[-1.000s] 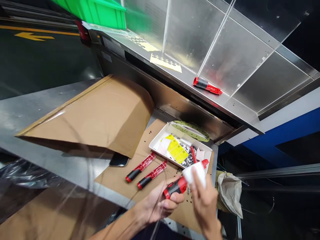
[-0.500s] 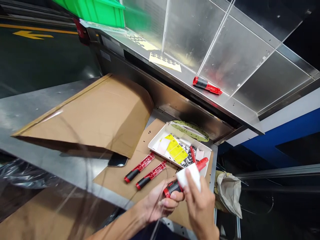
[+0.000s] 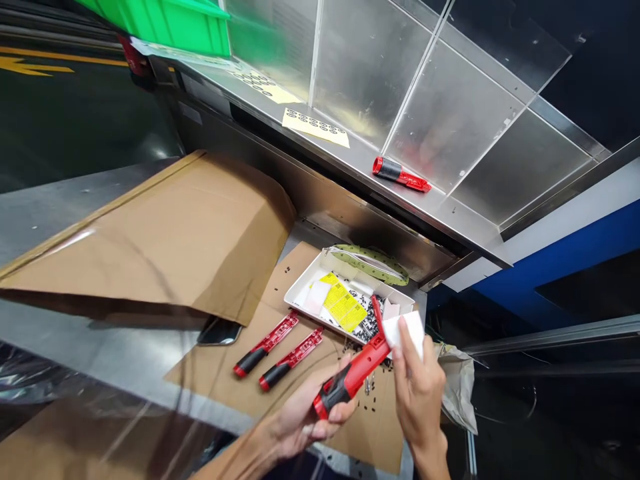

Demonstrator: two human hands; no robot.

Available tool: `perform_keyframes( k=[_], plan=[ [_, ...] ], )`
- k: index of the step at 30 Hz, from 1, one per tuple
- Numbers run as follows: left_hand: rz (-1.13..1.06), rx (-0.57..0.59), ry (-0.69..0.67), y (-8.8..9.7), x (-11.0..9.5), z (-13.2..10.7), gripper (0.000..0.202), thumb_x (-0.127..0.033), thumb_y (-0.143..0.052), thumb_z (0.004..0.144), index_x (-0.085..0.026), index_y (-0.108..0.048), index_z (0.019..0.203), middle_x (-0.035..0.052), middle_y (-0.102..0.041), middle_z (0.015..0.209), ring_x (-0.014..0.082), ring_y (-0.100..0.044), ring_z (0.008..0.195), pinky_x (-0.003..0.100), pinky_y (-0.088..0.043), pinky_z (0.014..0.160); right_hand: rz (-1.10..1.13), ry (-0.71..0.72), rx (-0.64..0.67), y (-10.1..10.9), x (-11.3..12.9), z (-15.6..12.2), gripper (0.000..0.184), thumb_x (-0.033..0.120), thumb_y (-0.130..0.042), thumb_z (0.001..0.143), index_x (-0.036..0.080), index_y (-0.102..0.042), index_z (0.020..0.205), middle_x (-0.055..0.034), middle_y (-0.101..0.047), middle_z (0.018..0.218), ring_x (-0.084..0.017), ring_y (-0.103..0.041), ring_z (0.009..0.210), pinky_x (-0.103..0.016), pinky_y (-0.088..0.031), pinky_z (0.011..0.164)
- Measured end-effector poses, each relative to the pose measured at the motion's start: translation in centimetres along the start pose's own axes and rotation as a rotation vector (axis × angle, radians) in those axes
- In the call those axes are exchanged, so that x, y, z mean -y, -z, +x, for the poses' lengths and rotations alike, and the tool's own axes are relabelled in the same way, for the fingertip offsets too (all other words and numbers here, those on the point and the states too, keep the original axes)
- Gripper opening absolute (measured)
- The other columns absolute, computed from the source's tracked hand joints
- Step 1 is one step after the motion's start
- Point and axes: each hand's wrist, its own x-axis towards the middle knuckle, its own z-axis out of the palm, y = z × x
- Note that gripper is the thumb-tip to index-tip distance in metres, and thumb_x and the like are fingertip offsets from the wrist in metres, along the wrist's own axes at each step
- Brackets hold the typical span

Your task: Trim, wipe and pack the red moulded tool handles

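Observation:
My left hand [image 3: 307, 417] grips the black end of a red and black tool handle [image 3: 353, 375], which points up to the right. My right hand [image 3: 419, 387] pinches a small white pad [image 3: 407, 329] against the handle's red tip. Just behind them sits a white tray [image 3: 300, 288] with yellow labels [image 3: 343, 305], small black screws and a red part. Two more red and black handle halves [image 3: 277, 348] lie on the brown cardboard sheet [image 3: 225, 363] to the left.
A large folded cardboard piece [image 3: 165, 233] covers the left of the metal bench, with a dark phone [image 3: 219, 331] peeking from under it. A steel shelf [image 3: 350, 157] above holds another red handle [image 3: 400, 175], label sheets [image 3: 315, 127] and a green bin [image 3: 170, 23]. A crumpled bag [image 3: 457, 393] hangs at right.
The white pad slid from the handle's middle up to its red tip, exposing the red shaft. The view shifted slightly, so everything moved a little left.

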Motion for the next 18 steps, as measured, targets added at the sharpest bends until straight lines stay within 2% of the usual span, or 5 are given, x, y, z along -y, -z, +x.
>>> perform_keyframes(
  k=[3, 6, 10, 13, 18],
  plan=[
    [0.161, -0.064, -0.072, -0.5, 0.0, -0.5, 0.073, -0.076, -0.057, 0.079, -0.015, -0.049, 0.117, -0.01, -0.052, 0.046, 0.0014, -0.023, 0.028, 0.013, -0.009, 0.03, 0.026, 0.016, 0.01, 0.2, -0.6, 0.1, 0.041, 0.034, -0.042, 0.103, 0.021, -0.06, 0.139, -0.0081, -0.06, 0.087, -0.014, -0.055, 0.062, -0.024, -0.046, 0.054],
    [0.269, -0.117, -0.135, -0.9, -0.2, -0.9, 0.105, -0.085, -0.06, 0.069, -0.014, -0.033, 0.141, -0.0094, -0.055, 0.047, 0.0037, -0.029, 0.029, 0.012, -0.016, 0.03, 0.006, 0.02, 0.012, 0.4, -0.8, 0.0, 0.041, 0.034, -0.043, 0.103, 0.021, -0.061, 0.137, -0.0069, -0.057, 0.084, -0.014, -0.053, 0.06, -0.024, -0.045, 0.053],
    [0.341, -0.113, -0.132, -0.8, -0.2, -0.9, 0.126, -0.088, -0.061, 0.063, -0.012, -0.016, 0.154, -0.0094, -0.055, 0.047, 0.0045, -0.03, 0.028, 0.012, -0.018, 0.028, 0.016, 0.062, 0.026, 0.6, -0.5, -0.7, 0.041, 0.032, -0.045, 0.102, 0.02, -0.059, 0.139, -0.0094, -0.061, 0.088, -0.015, -0.056, 0.063, -0.025, -0.046, 0.056],
    [0.404, -0.06, -0.126, -0.4, -0.1, -0.6, 0.128, -0.083, -0.063, 0.066, -0.014, -0.008, 0.158, -0.0101, -0.055, 0.048, 0.0052, -0.031, 0.027, 0.012, -0.022, 0.027, 0.03, 0.035, 0.025, 0.6, -0.3, -0.9, 0.041, 0.033, -0.044, 0.103, 0.021, -0.06, 0.139, -0.0098, -0.063, 0.089, -0.015, -0.057, 0.064, -0.025, -0.047, 0.057],
    [0.546, -0.089, -0.213, -0.4, -0.1, -1.1, 0.094, -0.064, -0.06, 0.087, -0.021, -0.018, 0.159, -0.009, -0.051, 0.053, 0.0044, -0.035, 0.035, 0.011, -0.029, 0.034, -0.004, 0.014, 0.004, 0.7, -0.7, -1.0, 0.041, 0.032, -0.043, 0.103, 0.02, -0.062, 0.136, -0.0097, -0.062, 0.088, -0.015, -0.058, 0.064, -0.026, -0.048, 0.057]
  ],
)
